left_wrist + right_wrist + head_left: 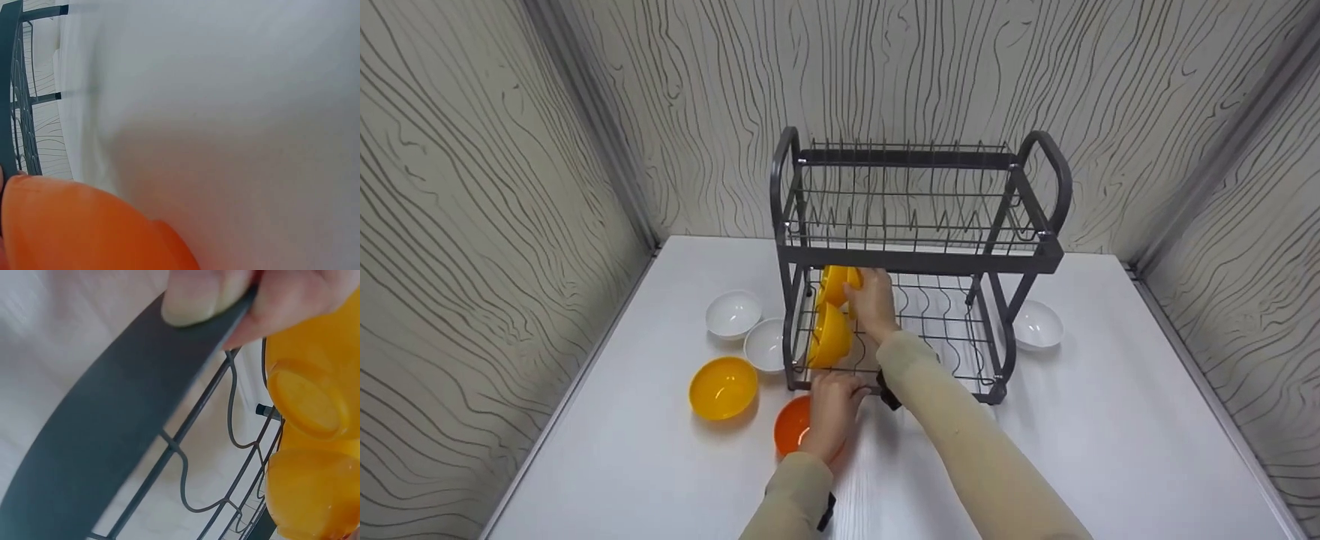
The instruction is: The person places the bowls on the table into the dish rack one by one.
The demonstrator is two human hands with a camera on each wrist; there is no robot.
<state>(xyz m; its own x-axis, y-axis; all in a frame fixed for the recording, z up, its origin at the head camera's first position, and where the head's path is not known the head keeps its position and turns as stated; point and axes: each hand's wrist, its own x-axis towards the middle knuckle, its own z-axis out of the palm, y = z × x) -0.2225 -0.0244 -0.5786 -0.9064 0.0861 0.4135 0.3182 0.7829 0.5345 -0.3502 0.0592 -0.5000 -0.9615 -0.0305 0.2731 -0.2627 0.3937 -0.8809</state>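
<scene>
Deep in the lower tier of the dark dish rack (919, 262), my right hand (876, 300) grips a yellow bowl (835, 282) that stands on its side. A second yellow bowl (831, 341) stands on edge in front of it, at the tier's left end. My left hand (832, 416) holds the lower front rail; the right wrist view shows its thumb (191, 298) pressed on that dark rail (118, 399). Partly hidden under the left hand is an orange bowl (790, 426), whose curved side (84, 225) fills the left wrist view's lower left.
Left of the rack, two white bowls (733, 314) (765, 346) and another yellow bowl (724, 388) rest on the white table (645, 465). One more white bowl (1038, 325) is just right of the rack. Patterned panels (697, 97) enclose the table's back and sides.
</scene>
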